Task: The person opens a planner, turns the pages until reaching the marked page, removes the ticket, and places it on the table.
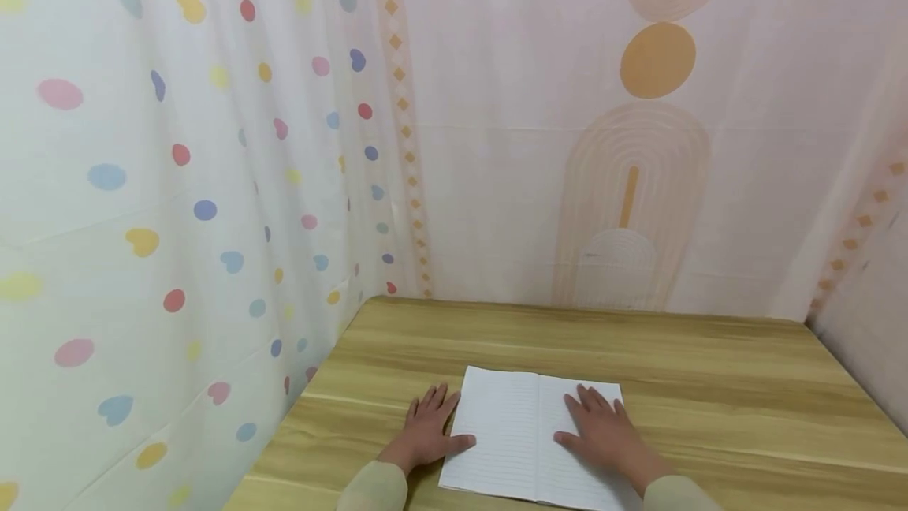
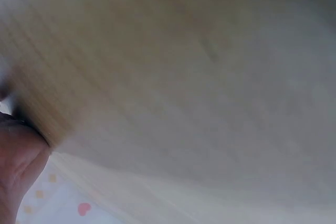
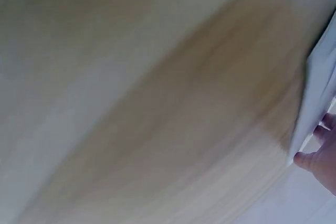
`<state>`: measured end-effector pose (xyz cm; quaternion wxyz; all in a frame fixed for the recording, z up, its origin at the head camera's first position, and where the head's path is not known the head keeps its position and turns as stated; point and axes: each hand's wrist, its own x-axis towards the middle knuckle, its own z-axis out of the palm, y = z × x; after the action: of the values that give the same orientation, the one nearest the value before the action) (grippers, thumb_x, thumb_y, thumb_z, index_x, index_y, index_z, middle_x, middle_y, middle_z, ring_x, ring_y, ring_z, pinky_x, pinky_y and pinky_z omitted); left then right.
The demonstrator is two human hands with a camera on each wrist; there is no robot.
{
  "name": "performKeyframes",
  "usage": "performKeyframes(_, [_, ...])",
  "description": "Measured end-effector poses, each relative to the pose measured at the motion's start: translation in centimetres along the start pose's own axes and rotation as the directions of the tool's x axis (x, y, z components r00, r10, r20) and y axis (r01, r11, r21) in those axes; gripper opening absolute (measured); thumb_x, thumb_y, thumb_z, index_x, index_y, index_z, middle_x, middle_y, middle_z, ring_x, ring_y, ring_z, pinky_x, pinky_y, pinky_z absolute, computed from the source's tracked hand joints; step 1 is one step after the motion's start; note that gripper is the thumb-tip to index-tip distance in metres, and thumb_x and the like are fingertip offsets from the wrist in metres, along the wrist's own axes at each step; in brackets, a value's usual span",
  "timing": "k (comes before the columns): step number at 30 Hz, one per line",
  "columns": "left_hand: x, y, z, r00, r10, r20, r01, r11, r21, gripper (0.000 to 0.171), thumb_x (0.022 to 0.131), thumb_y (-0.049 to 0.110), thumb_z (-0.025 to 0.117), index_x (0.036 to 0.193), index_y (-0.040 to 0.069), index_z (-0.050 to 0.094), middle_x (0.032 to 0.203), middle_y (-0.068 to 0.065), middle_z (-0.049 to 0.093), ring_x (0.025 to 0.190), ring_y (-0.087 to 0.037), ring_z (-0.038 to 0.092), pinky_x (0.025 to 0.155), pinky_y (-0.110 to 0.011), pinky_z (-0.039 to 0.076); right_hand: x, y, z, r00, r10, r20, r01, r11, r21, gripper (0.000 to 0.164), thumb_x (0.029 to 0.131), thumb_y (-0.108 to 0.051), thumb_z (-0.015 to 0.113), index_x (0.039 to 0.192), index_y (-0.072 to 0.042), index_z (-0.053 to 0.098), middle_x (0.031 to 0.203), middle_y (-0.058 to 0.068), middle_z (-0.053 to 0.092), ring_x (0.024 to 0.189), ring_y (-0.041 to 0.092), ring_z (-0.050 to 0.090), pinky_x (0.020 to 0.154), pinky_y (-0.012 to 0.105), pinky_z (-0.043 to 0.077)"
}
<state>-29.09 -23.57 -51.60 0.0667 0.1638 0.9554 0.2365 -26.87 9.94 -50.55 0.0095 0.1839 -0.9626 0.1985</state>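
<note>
An open notebook (image 1: 504, 432) with white ruled pages lies flat on the wooden table, its centre fold running toward the person. My left hand (image 1: 428, 430) rests at the notebook's left edge with fingers spread on the wood, the thumb reaching over the page. On the right page lies my right hand (image 1: 603, 434), fingers extended and thumb pointing toward the fold. Part of the left hand (image 2: 21, 156) shows at the left border of the left wrist view. In the right wrist view, the right hand's fingers (image 3: 305, 160) touch the notebook's pale edge (image 3: 315, 93).
The wood-grain table (image 1: 723, 393) extends to both sides of and behind the notebook. A white curtain with coloured dots (image 1: 206, 259) hangs along the left, and a pale curtain with arch shapes (image 1: 489, 180) hangs behind the table's far edge.
</note>
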Motion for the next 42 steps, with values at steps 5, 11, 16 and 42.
performKeyframes(5, [-0.2, 0.4, -0.3, 1.000, 0.001, 0.012, -0.001, 1.000, 0.014, 0.096, 0.086, 0.068, 0.060, 0.153, 0.004, 0.035, 0.161, -0.024, 0.019, 0.148, -0.045, 0.010, 0.114, -0.064, 0.003, -0.4, 2.6, -1.2, 0.993, 0.116, 0.005, -0.116, 0.993, 0.013, 0.079, 0.096, -0.054, 0.057, 0.144, 0.008, 0.044, 0.149, 0.037, 0.031, 0.138, 0.056, 0.026, 0.103, 0.077, 0.016])
performKeyframes(11, [-0.6, 1.1, -0.8, 1.000, -0.008, 0.020, 0.008, 1.000, 0.021, 0.093, 0.087, 0.062, 0.063, 0.153, 0.004, 0.035, 0.161, -0.024, 0.019, 0.148, -0.045, 0.011, 0.114, -0.064, 0.004, -0.5, 5.0, -2.0, 0.975, 0.217, 0.052, -0.218, 0.976, 0.019, 0.095, 0.093, -0.064, 0.053, 0.148, 0.011, 0.034, 0.149, 0.042, 0.025, 0.136, 0.060, 0.021, 0.101, 0.079, 0.015])
performKeyframes(16, [-0.6, 1.3, -0.9, 1.000, -0.009, 0.022, 0.009, 1.000, 0.025, 0.090, 0.089, 0.060, 0.064, 0.153, 0.004, 0.035, 0.161, -0.024, 0.019, 0.148, -0.044, 0.012, 0.114, -0.064, 0.005, -0.3, 5.2, -2.5, 0.973, 0.220, 0.064, -0.223, 0.974, 0.035, 0.099, 0.091, -0.067, 0.055, 0.147, 0.012, 0.033, 0.148, 0.042, 0.025, 0.135, 0.061, 0.022, 0.101, 0.079, 0.016])
performKeyframes(42, [-0.5, 1.0, -0.9, 1.000, 0.008, 0.030, -0.008, 1.000, 0.021, 0.088, 0.090, 0.063, 0.060, 0.154, 0.008, 0.036, 0.160, -0.026, 0.017, 0.147, -0.047, 0.010, 0.113, -0.066, 0.003, -0.5, 5.0, -2.3, 0.980, 0.197, -0.002, -0.197, 0.980, 0.024, 0.085, 0.090, -0.064, 0.058, 0.144, 0.001, 0.047, 0.146, 0.042, 0.030, 0.133, 0.062, 0.027, 0.101, 0.078, 0.017])
